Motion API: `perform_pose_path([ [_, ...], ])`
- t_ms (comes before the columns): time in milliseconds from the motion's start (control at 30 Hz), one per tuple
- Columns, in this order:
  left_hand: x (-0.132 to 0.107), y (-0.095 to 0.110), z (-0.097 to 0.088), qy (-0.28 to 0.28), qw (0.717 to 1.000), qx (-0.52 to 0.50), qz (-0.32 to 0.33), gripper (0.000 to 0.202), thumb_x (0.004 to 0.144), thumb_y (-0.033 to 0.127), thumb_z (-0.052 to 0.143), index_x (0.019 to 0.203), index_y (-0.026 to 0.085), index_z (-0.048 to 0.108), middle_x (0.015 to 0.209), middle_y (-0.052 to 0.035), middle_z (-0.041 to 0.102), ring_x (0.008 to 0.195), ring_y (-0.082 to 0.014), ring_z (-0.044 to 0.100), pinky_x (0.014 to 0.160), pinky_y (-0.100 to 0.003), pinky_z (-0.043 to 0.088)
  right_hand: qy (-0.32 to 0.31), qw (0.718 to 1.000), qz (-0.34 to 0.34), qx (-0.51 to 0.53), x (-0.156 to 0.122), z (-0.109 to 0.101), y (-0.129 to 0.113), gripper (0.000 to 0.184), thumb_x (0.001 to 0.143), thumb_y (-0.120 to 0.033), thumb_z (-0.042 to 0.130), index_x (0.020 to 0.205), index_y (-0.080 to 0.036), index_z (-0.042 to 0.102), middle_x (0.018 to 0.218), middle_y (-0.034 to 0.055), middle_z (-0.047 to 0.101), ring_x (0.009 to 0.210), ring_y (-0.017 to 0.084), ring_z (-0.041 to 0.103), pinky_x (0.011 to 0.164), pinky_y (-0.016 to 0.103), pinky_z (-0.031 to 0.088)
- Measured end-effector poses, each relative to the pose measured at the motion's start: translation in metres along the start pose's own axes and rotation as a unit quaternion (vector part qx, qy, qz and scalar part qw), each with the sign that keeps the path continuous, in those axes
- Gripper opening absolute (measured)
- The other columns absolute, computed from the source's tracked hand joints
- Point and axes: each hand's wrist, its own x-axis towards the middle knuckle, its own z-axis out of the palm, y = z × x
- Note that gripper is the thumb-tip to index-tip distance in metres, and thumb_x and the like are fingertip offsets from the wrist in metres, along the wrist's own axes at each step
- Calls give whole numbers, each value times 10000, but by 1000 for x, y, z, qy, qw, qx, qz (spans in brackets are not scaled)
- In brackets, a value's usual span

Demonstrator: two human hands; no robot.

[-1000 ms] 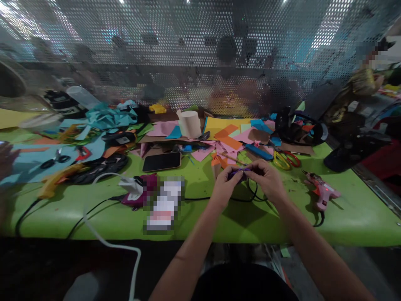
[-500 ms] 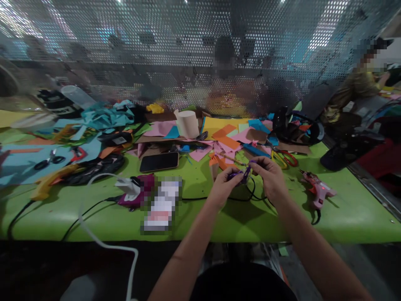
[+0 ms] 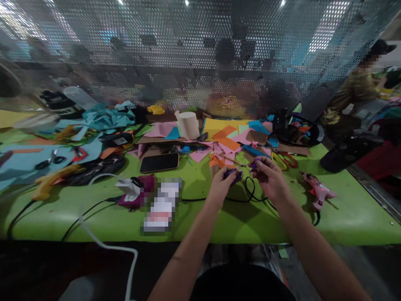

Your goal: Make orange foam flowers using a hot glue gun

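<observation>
Over the green table (image 3: 200, 217), my left hand (image 3: 224, 186) pinches a small purple paper piece (image 3: 234, 174) between thumb and fingers. My right hand (image 3: 270, 179) is just to its right, fingers curled around another small purple bit (image 3: 254, 164). The two hands are a little apart. A loop of black cable (image 3: 250, 193) lies on the table under them. Orange and pink paper scraps (image 3: 224, 152) lie just beyond the hands.
A pink glue gun (image 3: 317, 190) lies right of my hand; red-and-yellow scissors (image 3: 283, 159) beyond. A black phone (image 3: 159, 162), a paper roll (image 3: 188, 124), a white charger with cable (image 3: 125, 186) and coloured paper cover the table. A perforated screen (image 3: 200, 58) stands behind. A person sits far right (image 3: 360, 88).
The hands held the purple piece together; now they have drawn slightly apart, each pinching a purple part. The view shifted a little.
</observation>
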Motion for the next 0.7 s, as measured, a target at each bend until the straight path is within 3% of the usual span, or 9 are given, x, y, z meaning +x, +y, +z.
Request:
perform_pose_path([
  [267, -1, 2, 1, 11, 1000, -14, 1, 323, 643, 447, 798, 739, 169, 666, 700, 16, 614, 672, -105, 503, 669, -215, 382, -33, 999, 7, 6, 3, -5, 0, 145, 742, -332, 674, 832, -245, 600, 797, 11, 707, 632, 149, 630, 612, 289, 535],
  [367, 0, 1, 0, 16, 1000, -14, -5, 328, 637, 452, 805, 747, 174, 669, 715, 10, 621, 687, -111, 510, 662, -212, 379, -30, 999, 26, 18, 3, -5, 0, 165, 756, -385, 645, 832, -241, 616, 801, 25, 712, 645, 164, 633, 621, 307, 540],
  [700, -1, 0, 0, -14, 999, -46, -6, 335, 640, 454, 816, 786, 178, 693, 788, -1, 653, 754, -123, 546, 716, -218, 426, 5, 999, -12, -51, 0, 2, 4, 278, 649, -419, 814, 825, -237, 696, 739, -8, 643, 585, 119, 531, 551, 256, 456],
])
